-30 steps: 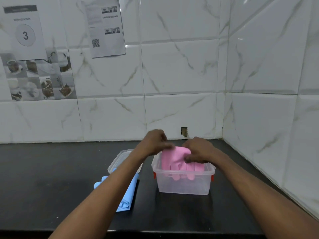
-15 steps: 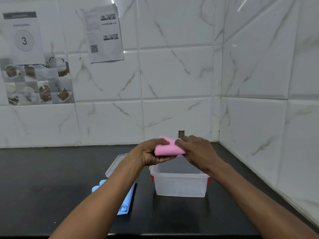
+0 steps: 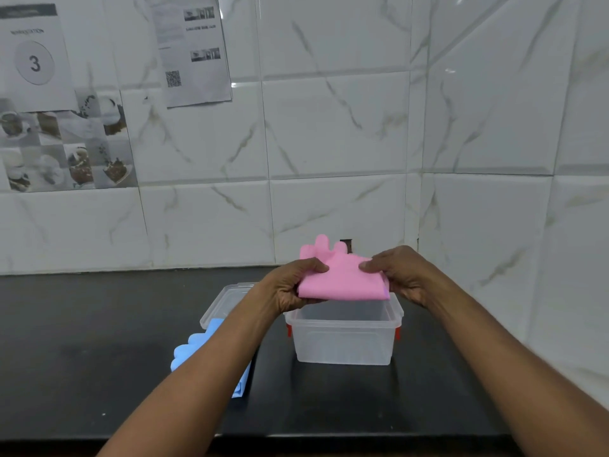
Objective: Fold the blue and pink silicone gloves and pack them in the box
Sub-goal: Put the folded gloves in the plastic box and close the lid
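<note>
pink gloves held above open box

lying on black counter (image 3: 99, 341): clear box (image 3: 344, 341), lid (image 3: 227, 300), blue gloves (image 3: 197, 347) left of box. hovering above box: folded pink gloves (image 3: 339, 278), left hand (image 3: 290, 288) and right hand (image 3: 405, 278) pinching opposite edges.

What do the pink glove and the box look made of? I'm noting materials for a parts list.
Pink glove: soft and matte, likely silicone or rubber; it bends limply between the left hand and right hand. Box: stiff translucent plastic, slightly frosted; its inner walls show through.
</note>
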Demonstrator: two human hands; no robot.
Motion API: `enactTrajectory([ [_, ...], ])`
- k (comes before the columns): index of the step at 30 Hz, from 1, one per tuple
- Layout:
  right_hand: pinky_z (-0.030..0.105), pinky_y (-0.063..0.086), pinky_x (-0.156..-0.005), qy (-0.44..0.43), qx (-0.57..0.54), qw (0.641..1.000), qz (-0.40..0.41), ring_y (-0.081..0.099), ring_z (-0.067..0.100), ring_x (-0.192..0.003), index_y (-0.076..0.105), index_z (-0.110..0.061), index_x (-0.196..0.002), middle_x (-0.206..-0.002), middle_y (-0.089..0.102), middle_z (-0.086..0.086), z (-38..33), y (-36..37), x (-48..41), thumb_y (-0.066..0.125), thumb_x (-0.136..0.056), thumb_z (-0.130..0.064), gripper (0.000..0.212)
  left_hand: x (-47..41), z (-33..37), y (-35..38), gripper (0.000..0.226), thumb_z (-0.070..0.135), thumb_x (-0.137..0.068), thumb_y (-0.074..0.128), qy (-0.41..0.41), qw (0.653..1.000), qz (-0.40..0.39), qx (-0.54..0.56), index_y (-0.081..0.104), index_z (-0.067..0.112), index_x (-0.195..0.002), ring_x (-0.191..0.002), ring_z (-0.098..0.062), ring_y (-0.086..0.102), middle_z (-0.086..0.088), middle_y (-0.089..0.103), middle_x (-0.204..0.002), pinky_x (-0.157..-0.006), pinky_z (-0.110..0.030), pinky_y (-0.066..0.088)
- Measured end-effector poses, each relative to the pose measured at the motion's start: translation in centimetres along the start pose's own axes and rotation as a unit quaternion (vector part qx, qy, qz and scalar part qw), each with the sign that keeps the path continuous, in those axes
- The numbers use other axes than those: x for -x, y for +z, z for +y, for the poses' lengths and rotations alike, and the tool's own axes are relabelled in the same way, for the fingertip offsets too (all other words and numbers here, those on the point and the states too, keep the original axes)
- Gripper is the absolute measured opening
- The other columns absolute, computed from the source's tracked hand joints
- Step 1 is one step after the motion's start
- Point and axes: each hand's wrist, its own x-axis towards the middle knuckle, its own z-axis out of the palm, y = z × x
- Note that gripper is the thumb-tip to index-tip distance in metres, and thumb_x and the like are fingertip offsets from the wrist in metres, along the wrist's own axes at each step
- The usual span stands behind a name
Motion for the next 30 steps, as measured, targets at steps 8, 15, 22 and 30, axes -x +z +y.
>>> enactTrajectory([
  [8,0.028,0.048,-0.059,0.053,0.363,0.930,0.040,0.059,0.022,-0.070,0.064,0.003,-0.088,-0.087,0.067,0.015,1.1,2.5,-1.8,0.076,-0.070,0.003,0.021,-2.5,-1.0,0.6,0.045,-0.001,-0.082,0.065,-0.118,0.947,0.081,-0.288,0.053,0.001,-0.126,-0.112,-0.032,0.061,-0.016,0.061,-0.127,-0.097,-0.043,0.051],
  [15,0.030,0.049,-0.068,0.080,0.606,0.791,0.006,0.063,0.027,-0.099,0.052,0.001,-0.112,-0.106,0.062,0.011,2.2,5.9,-2.0,0.070,-0.078,-0.003,0.039,-2.5,-0.6,2.0,0.057,0.003,-0.075,0.070,-0.206,0.852,0.065,-0.478,0.046,-0.005,-0.127,-0.113,-0.042,0.059,-0.023,0.055,-0.130,-0.099,-0.049,0.049],
  [22,0.041,0.041,-0.103,0.097,0.621,0.777,-0.044,0.050,0.036,-0.127,-0.017,-0.004,-0.150,-0.142,0.048,0.025,5.3,6.5,-2.1,0.054,-0.092,-0.010,0.092,-3.0,-2.5,2.7,0.026,0.031,-0.093,0.060,-0.133,0.698,0.087,-0.698,0.062,0.006,-0.091,-0.084,-0.020,0.060,-0.010,0.060,-0.103,-0.080,-0.028,0.047],
  [30,0.039,0.047,-0.093,-0.028,0.670,0.742,-0.008,0.056,0.032,-0.118,0.019,-0.004,-0.148,-0.135,0.054,0.020,5.0,6.1,-1.4,0.056,-0.091,-0.007,0.069,-3.0,-4.8,2.7,0.024,0.008,-0.089,0.056,0.112,0.558,0.173,-0.804,0.067,0.005,-0.110,-0.105,-0.029,0.065,-0.013,0.068,-0.115,-0.075,-0.031,0.046],
])
